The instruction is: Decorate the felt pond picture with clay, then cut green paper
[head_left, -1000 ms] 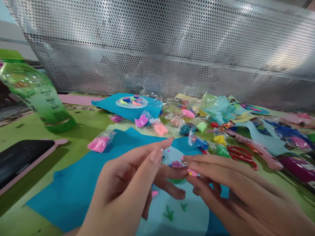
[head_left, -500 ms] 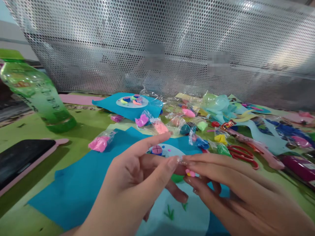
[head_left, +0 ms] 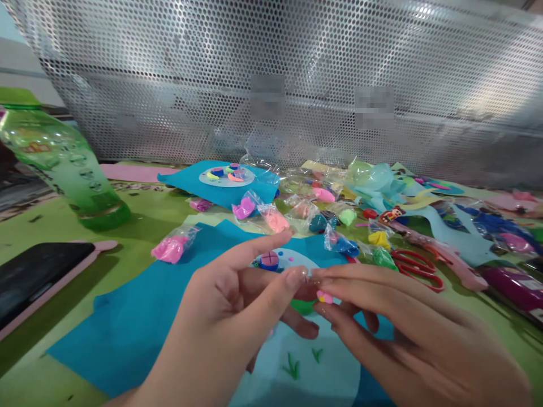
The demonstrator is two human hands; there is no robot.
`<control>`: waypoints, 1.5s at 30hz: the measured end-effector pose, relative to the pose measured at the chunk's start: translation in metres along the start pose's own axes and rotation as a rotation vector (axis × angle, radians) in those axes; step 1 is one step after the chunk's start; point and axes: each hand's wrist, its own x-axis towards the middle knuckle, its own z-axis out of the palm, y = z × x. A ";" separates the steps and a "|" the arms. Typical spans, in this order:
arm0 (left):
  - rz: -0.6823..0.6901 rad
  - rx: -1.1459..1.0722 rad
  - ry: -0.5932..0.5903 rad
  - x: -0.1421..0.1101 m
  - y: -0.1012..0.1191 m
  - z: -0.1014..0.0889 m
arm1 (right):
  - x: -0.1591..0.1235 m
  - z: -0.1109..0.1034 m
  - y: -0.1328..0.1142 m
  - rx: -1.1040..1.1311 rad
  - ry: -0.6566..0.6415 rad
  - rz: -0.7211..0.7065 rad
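1. Toward the right hand (head_left: 394, 322), the left hand's (head_left: 220, 316) thumb has come across compared with a second ago, and a purple-topped disc (head_left: 269, 259) once hidden behind it now shows. I take the pale blue oval (head_left: 322, 373) as my landmark.

2. Above that oval I see a small pink-and-yellow piece (head_left: 324, 297), lifted off the paper. The right fingers look pinched on it, tips only, presumably because a firmer grip would squash something that tiny and soft.

3. From my end I cannot tell whether the left fingers grip anything: one fingertip sits against the piece, the thumb is just beside the right fingertips, and the index is raised, probably to stay out of the way.

4. Both hands hang over the oval, I judge so that nothing presses on the green tufts (head_left: 292, 366) fixed near its front.

5. Under the oval lies a blue sheet (head_left: 139, 294), spread perhaps as backing.

6. Beyond the oval, a coral packet (head_left: 275, 219) and a yellow packet (head_left: 379, 240) lie on the table (head_left: 139, 212), bagged, I suppose, to keep colours apart.

7. Right of the oval rest red scissors (head_left: 418, 270); well to its left, a phone (head_left: 46, 268), likely parked away from the work.
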 end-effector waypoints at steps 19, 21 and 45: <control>0.162 0.023 0.036 0.010 0.005 -0.008 | -0.047 0.012 0.046 -0.167 -0.253 0.075; 0.174 0.042 0.028 0.009 0.004 -0.007 | -0.056 0.013 0.048 -0.156 -0.274 0.086; 0.146 0.119 0.044 0.006 0.008 0.001 | -0.078 0.002 0.038 -0.247 -0.151 0.063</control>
